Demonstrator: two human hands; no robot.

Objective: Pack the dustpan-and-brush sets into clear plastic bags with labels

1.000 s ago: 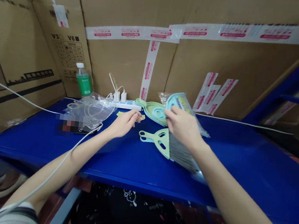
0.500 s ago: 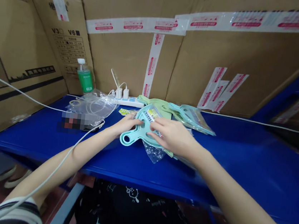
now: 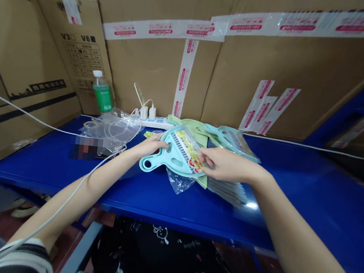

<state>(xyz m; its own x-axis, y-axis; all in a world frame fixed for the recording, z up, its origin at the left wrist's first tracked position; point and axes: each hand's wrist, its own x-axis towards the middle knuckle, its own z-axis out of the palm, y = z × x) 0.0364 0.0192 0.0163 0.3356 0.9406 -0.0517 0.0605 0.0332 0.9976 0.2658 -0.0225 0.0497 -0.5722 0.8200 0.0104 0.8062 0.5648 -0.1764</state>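
Observation:
A light blue dustpan [image 3: 166,157] is tilted above the table, its looped handle toward the lower left. My left hand [image 3: 150,145] is closed on its left edge, thumb on top. Across the pan lies a yellow and red printed card [image 3: 189,147], with a striped band beside it. At the card's right end, my right hand [image 3: 220,163] has its fingers curled in a pinch; the exact contact is partly hidden. Below the pan a clear plastic bag [image 3: 179,182] pokes out. Grey brush bristles [image 3: 226,190] spread out under my right hand.
Behind the pan lie a green dustpan [image 3: 188,123] and a bagged light blue one [image 3: 234,139]. A power strip [image 3: 153,123] with chargers sits against the cardboard wall. At left are a green-labelled bottle [image 3: 103,94], crumpled clear plastic [image 3: 112,128] and a white cable [image 3: 72,200] crossing my left arm.
My right hand has moved right across the pan, from its middle to the card's right end, uncovering the card. The pan has shifted slightly left, and the grey bristles now show.

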